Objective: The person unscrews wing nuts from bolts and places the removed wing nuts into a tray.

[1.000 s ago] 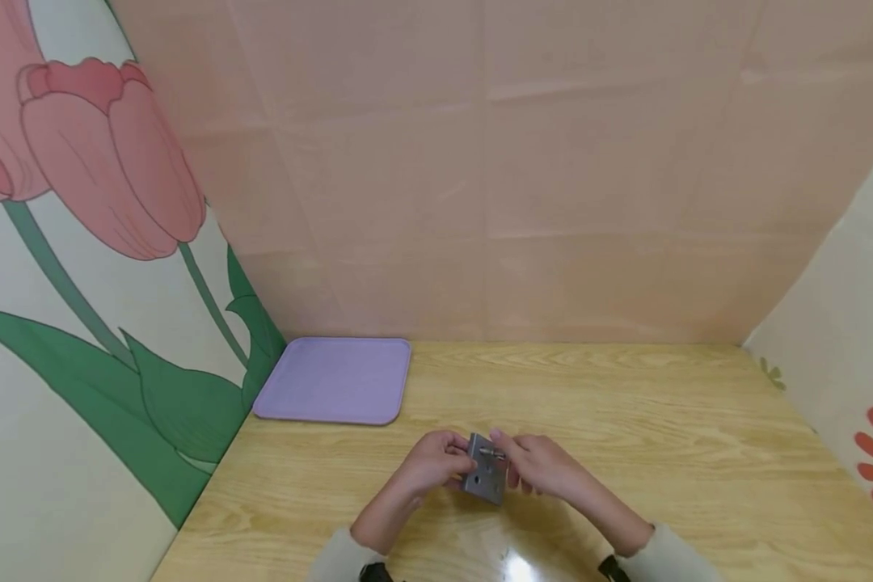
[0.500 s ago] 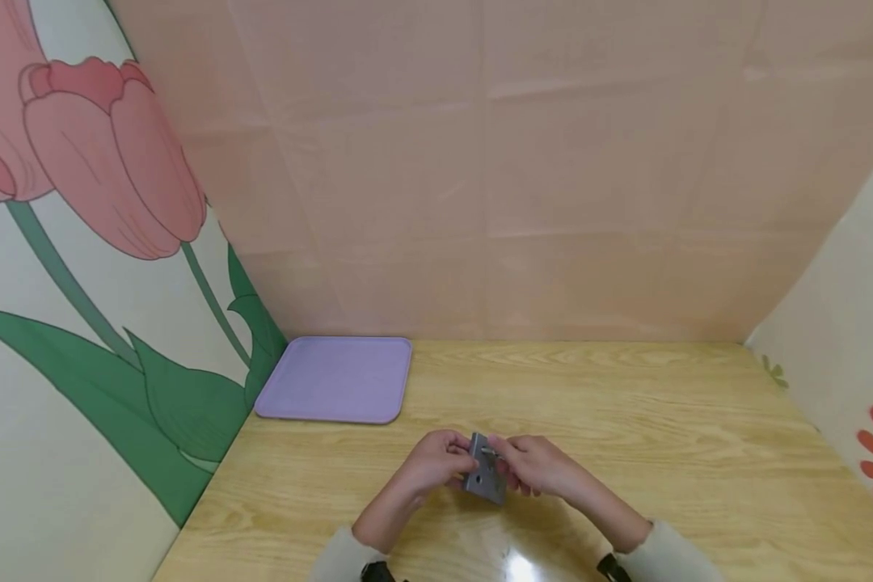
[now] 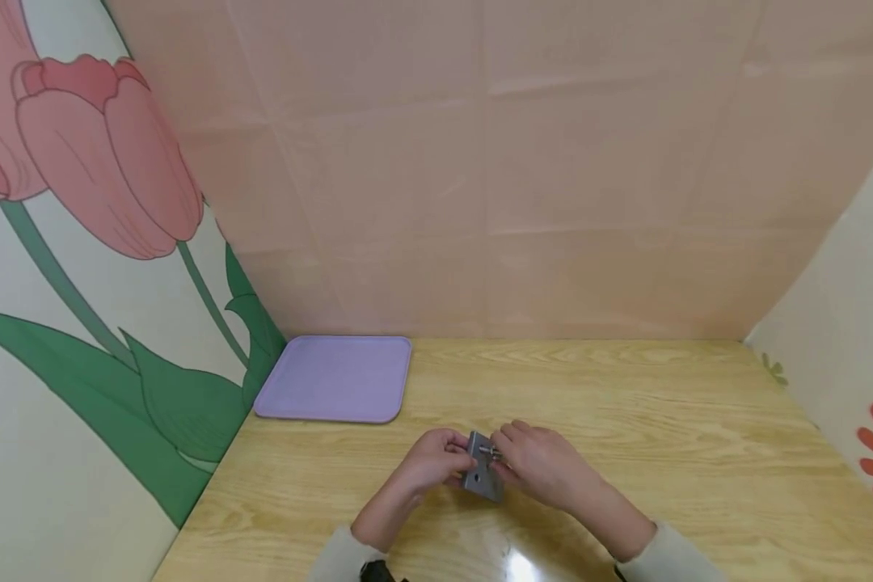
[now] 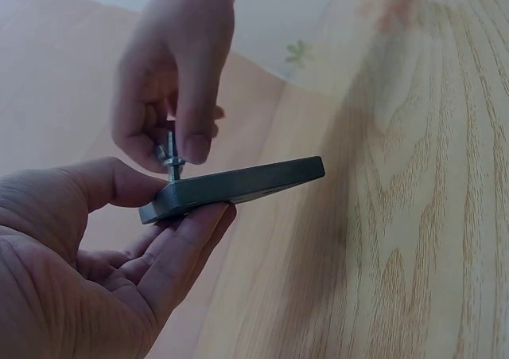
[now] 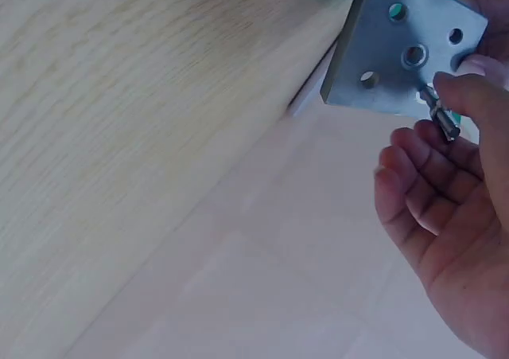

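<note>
Grey holed plate [image 5: 386,50] — left hand [image 3: 429,462] grips | bolt [image 5: 442,119] — right hand [image 3: 546,465] round it

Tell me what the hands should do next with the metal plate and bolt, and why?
Probably turn the nut a little with the right hand, which is right beside it: the nut sits partway along the bolt, apart from the metal plate, and the left hand grips the plate.

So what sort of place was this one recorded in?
Probably a staged tabletop booth rather than a real workshop: a wood-grain table stands against a creased, plain pinkish-brown sheet, and large flower pictures cover the walls to either side.
</note>
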Motion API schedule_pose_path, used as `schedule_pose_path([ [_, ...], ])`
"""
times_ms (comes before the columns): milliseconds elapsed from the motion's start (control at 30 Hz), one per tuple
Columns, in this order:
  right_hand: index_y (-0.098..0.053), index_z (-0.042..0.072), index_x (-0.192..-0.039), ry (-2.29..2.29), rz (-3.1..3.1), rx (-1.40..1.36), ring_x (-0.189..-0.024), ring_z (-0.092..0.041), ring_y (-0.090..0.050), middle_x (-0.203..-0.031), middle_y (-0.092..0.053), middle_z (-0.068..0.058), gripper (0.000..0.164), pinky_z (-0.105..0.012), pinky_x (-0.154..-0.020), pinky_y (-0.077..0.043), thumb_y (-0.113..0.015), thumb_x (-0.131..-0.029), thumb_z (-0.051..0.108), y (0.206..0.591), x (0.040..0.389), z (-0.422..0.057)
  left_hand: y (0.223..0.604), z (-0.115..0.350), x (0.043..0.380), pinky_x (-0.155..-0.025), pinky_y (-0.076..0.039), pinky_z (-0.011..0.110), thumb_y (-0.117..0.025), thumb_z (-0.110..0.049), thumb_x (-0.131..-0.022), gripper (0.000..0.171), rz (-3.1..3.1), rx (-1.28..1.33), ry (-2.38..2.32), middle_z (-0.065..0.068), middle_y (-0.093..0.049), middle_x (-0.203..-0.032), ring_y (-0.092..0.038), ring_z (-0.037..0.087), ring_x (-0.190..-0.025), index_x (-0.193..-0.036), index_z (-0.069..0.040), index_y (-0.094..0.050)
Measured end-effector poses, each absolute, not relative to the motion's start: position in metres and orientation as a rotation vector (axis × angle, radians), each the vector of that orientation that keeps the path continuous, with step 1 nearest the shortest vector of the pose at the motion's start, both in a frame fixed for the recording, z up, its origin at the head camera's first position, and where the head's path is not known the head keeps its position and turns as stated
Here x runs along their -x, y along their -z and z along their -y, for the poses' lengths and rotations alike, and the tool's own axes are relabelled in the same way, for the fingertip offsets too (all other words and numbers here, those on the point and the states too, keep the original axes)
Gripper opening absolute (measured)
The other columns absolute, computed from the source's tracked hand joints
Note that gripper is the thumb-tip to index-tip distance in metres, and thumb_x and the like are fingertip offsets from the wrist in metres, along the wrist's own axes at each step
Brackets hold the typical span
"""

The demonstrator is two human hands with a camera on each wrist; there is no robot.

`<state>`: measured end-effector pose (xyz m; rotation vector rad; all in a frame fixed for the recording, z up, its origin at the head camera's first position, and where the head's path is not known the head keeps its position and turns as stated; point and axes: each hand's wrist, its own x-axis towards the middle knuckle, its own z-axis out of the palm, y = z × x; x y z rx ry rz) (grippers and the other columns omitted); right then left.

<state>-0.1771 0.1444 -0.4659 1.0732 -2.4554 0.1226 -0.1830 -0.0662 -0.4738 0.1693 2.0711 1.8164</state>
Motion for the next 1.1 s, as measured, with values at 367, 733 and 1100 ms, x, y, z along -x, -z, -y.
schedule_pose_path([
  [367, -0.066, 0.016, -0.099, -0.404, 2.656, -0.924, -0.067, -0.003, -0.054, -0.08, -0.062, 0.01, 0.023, -0.02, -0.053, -0.046, -0.071, -0.094, 0.037, 0.465, 0.175, -0.146, 0.474, 0.065, 0.184, -0.065, -0.061, 0.034, -0.069, 0.002, -0.084, 0.023, -2.072, -0.177, -1.805, 0.007, -0.069, -0.087, -0.067, 0.017, -0.076, -0.106, 0.007, -0.065],
  [733, -0.069, 0.005, -0.081, -1.457, 3.04, -0.365, -0.051, -0.017, -0.057, -0.064, -0.067, -0.008, 0.062, -0.03, -0.047, -0.046, -0.039, -0.106, 0.054, 0.459, 0.175, -0.142, 0.471, 0.063, 0.181, -0.066, -0.062, 0.035, -0.068, 0.003, -0.081, 0.026, -2.058, -0.164, -1.818, 0.007, -0.067, -0.086, -0.066, 0.017, -0.077, -0.106, 0.007, -0.064],
  [1100, -0.063, 0.013, -0.077, -1.226, 3.021, -0.622, -0.051, -0.007, -0.048, -0.06, -0.057, 0.004, 0.047, -0.023, -0.045, -0.039, -0.049, -0.104, 0.049, 0.46, 0.177, -0.144, 0.471, 0.063, 0.181, -0.066, -0.061, 0.035, -0.069, 0.002, -0.083, 0.024, -2.074, -0.174, -1.807, 0.007, -0.068, -0.087, -0.067, 0.017, -0.078, -0.106, 0.007, -0.065],
])
